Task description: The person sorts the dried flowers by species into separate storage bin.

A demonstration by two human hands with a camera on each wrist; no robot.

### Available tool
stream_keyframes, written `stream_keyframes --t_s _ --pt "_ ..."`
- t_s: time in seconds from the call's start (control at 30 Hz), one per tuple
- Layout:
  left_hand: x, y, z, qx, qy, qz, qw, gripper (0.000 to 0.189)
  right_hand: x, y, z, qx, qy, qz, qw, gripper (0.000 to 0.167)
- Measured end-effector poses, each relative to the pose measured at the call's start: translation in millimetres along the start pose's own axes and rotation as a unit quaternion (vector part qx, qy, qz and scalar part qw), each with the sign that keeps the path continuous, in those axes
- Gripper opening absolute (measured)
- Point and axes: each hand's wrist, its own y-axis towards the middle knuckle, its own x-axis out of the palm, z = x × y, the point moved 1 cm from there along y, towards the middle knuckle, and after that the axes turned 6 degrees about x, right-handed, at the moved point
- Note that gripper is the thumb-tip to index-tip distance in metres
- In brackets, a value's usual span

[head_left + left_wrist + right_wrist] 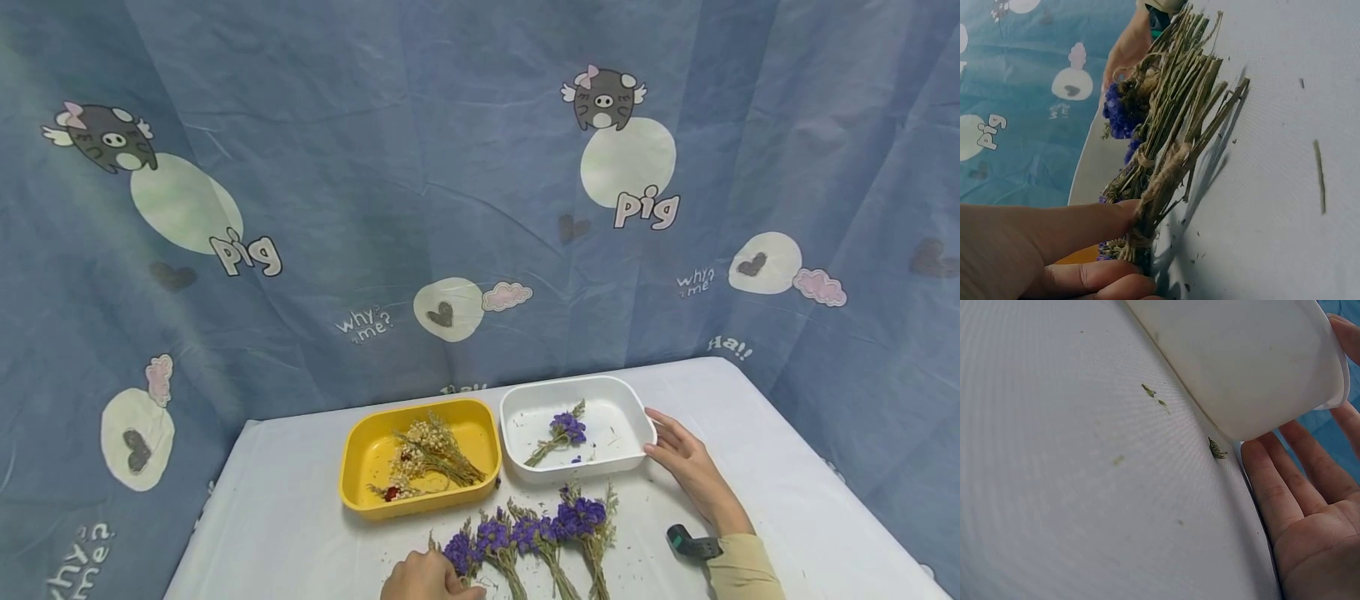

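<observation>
At the table's front, my left hand (pixel 426 577) pinches a bunch of purple dried flowers (pixel 461 553), the leftmost in a row. The left wrist view shows thumb and fingers at its twine-tied stems (pixel 1169 172). Beside it lie more purple bunches (pixel 495 537), (pixel 581 518), stems toward me. My right hand (pixel 693 471) rests at the right end of a white tray (pixel 577 473), its fairly straight fingers touching the wall in the right wrist view. One purple bunch (pixel 567 427) lies inside that tray.
Left of the white tray stands a yellow tray (pixel 360 458) holding cream and dark red dried flowers (pixel 427 450). Plant crumbs and a loose stem piece (pixel 1320 177) are scattered on the white cloth. A blue printed curtain (pixel 465 183) hangs behind the table.
</observation>
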Motion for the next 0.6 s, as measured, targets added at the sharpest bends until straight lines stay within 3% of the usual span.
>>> stream_keyframes --t_s 0.17,0.47,0.6 --pt "-5.6 -0.3 -0.1 -0.008 0.011 -0.008 0.9999 0.038 -1 -0.8 -1 -0.003 -0.001 0.001 1.0 0.071" --pt "-12.8 -4.2 -3.8 -0.019 0.043 0.021 0.9987 0.042 -1 -1.7 -1 -0.008 0.0 0.002 1.0 0.071" --pt "-12.0 -4.0 -3.6 -0.034 0.05 0.001 0.9982 0.038 -1 -0.8 1 -0.011 0.001 0.001 0.9999 0.07"
